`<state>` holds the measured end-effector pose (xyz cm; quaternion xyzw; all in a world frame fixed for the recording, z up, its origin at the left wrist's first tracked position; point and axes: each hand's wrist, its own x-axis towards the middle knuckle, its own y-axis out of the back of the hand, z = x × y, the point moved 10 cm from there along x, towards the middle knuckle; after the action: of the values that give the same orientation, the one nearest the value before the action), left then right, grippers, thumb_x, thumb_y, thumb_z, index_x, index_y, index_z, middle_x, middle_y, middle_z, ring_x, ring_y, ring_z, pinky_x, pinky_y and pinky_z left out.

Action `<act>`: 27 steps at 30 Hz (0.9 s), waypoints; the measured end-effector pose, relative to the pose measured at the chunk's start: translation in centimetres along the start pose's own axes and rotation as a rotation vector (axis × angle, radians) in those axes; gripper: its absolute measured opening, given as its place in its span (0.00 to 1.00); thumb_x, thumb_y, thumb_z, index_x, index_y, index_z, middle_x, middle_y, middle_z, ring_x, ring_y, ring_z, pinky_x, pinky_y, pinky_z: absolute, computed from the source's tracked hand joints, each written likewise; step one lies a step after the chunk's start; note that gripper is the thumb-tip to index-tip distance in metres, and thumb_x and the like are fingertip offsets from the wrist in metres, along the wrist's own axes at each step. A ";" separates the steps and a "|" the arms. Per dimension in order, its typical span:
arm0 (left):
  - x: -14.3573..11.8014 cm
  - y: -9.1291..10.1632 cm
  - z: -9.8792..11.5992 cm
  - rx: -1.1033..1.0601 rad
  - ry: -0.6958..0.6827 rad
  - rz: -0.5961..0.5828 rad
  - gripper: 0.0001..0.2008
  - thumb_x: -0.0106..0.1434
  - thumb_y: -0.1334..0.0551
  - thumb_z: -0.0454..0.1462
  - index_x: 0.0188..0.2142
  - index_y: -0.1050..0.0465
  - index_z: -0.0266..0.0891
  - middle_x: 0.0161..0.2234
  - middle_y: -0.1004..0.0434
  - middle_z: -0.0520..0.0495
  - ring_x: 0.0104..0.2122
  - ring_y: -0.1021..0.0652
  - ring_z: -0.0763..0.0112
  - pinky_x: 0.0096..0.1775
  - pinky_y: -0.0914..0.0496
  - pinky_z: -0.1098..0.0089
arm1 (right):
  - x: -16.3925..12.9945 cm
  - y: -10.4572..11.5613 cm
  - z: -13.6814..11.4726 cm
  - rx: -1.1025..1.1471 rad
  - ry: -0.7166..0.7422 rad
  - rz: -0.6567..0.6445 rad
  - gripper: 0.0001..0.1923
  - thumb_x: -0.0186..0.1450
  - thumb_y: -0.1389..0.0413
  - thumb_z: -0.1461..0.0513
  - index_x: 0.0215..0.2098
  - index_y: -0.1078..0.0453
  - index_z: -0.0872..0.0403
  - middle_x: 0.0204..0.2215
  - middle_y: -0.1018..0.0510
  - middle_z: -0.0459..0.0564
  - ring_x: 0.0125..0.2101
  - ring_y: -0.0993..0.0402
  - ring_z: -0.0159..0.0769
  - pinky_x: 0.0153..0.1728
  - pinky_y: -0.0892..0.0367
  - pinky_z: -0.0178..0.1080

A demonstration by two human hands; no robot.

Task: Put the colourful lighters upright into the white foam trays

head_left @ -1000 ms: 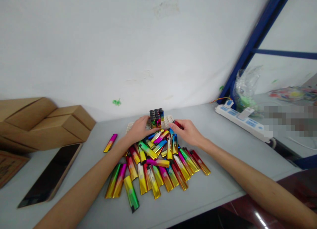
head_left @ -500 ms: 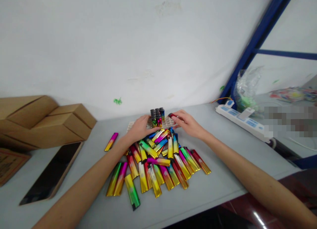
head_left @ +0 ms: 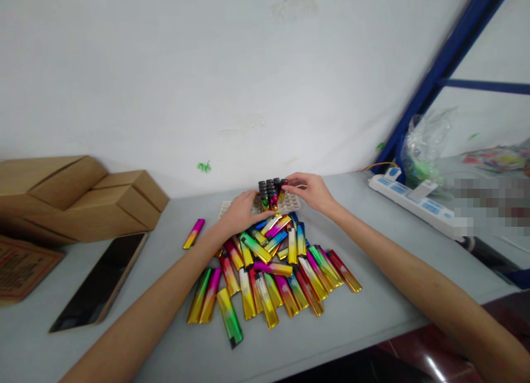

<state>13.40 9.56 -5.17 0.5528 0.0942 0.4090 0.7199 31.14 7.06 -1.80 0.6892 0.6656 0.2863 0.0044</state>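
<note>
At the far edge of the heap of lighters [head_left: 273,267] on the tabletop [head_left: 372,317], the right hand [head_left: 308,189] pinches a red lighter [head_left: 284,187] upright at the standing cluster [head_left: 270,193] in the white tray [head_left: 290,204]. The left hand [head_left: 240,212] lies flat on the tray's near edge, its fingers loosely spread and holding nothing.

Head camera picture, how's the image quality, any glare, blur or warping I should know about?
Head view: even, soft lighting with faint shadows; the pile of lighters throws bright metallic glints; the table edge and blue frame bow from wide-angle distortion; a pixelated block masks the right side; the right hand at the tray and the left hand look slightly soft.
</note>
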 end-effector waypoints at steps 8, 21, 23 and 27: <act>0.1 -0.2 0.0 0.018 -0.012 -0.008 0.34 0.63 0.38 0.62 0.53 0.29 0.36 0.52 0.22 0.33 0.53 0.23 0.45 0.55 0.28 0.49 | -0.1 -0.8 -1.7 -0.235 0.142 -0.112 0.11 0.67 0.38 0.58 0.45 0.19 0.54 0.40 0.14 0.52 0.38 0.17 0.39 0.40 0.21 0.41; 0.0 -0.2 -0.1 0.018 0.007 -0.004 0.36 0.63 0.37 0.61 0.56 0.31 0.35 0.53 0.23 0.34 0.53 0.23 0.46 0.56 0.29 0.51 | 0.0 -1.5 -0.8 -0.186 0.037 -0.123 0.06 0.64 0.36 0.63 0.40 0.22 0.55 0.34 0.13 0.51 0.34 0.16 0.37 0.40 0.23 0.40; -0.1 -0.1 -0.1 0.021 0.014 -0.001 0.35 0.63 0.37 0.61 0.55 0.30 0.35 0.53 0.22 0.34 0.53 0.23 0.46 0.56 0.29 0.51 | -0.2 -1.5 -0.8 -0.226 0.023 -0.098 0.08 0.65 0.36 0.63 0.42 0.24 0.55 0.34 0.13 0.51 0.33 0.16 0.37 0.37 0.24 0.39; 0.0 0.0 -0.1 0.022 0.016 0.000 0.35 0.62 0.37 0.61 0.54 0.30 0.35 0.52 0.22 0.34 0.53 0.23 0.47 0.56 0.29 0.52 | -0.9 -2.0 -0.8 -0.420 0.027 -0.140 0.03 0.66 0.38 0.64 0.39 0.25 0.55 0.32 0.15 0.51 0.31 0.19 0.36 0.35 0.27 0.38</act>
<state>13.33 9.57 -5.22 0.5574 0.1047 0.4124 0.7129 29.00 6.20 -2.26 0.6213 0.6377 0.4268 0.1589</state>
